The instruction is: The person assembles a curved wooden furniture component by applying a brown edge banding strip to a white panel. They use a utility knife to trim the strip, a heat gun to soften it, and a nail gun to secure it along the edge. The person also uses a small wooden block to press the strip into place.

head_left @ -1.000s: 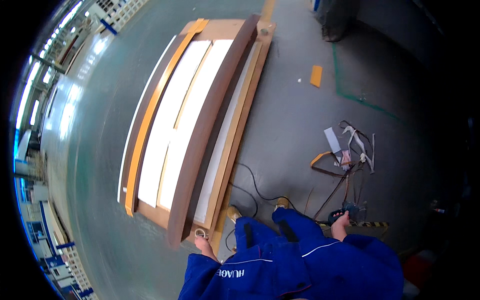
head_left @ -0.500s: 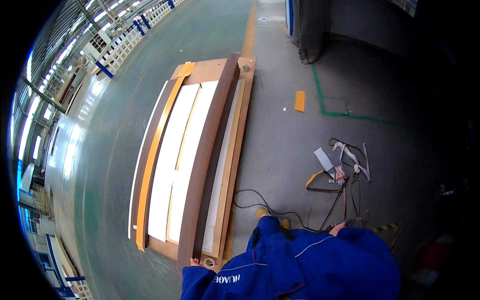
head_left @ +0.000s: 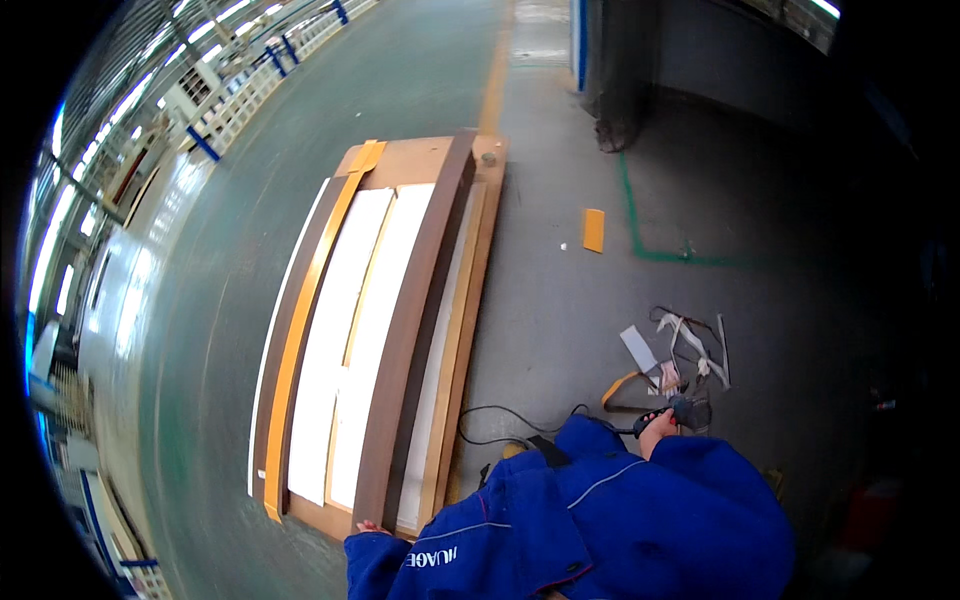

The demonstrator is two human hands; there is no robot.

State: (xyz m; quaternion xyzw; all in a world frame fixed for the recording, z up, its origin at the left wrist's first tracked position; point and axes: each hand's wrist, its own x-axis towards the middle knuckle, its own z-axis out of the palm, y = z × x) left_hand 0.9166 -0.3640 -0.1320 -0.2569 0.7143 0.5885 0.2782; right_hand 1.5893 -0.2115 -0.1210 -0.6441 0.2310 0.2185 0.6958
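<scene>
My right hand (head_left: 658, 428) is wrapped round the handle of a dark corded power tool (head_left: 692, 408), whose exact kind I cannot make out. Its black cord (head_left: 490, 408) loops over the floor on the left. At the near end of a long dark-brown board (head_left: 415, 330), my left hand (head_left: 372, 527) holds the edge, its fingers partly hidden by the blue sleeve. The board lies lengthwise on a low stack with white panels (head_left: 330, 350). On the stack's left side runs an orange-yellow strip (head_left: 305, 330), folded over at its far end.
Dark straps, white scraps and a pale card (head_left: 638, 348) lie tangled on the floor near the tool. Farther off is an orange-yellow flat piece (head_left: 593, 230). Green floor tape (head_left: 690, 257) and a dark column (head_left: 620, 80) stand at the right; white fencing (head_left: 235, 110) is far left.
My right hand has lifted the power tool forward from beside my body, over the scraps. My left hand stays at the board's near end. The whole view has shifted slightly.
</scene>
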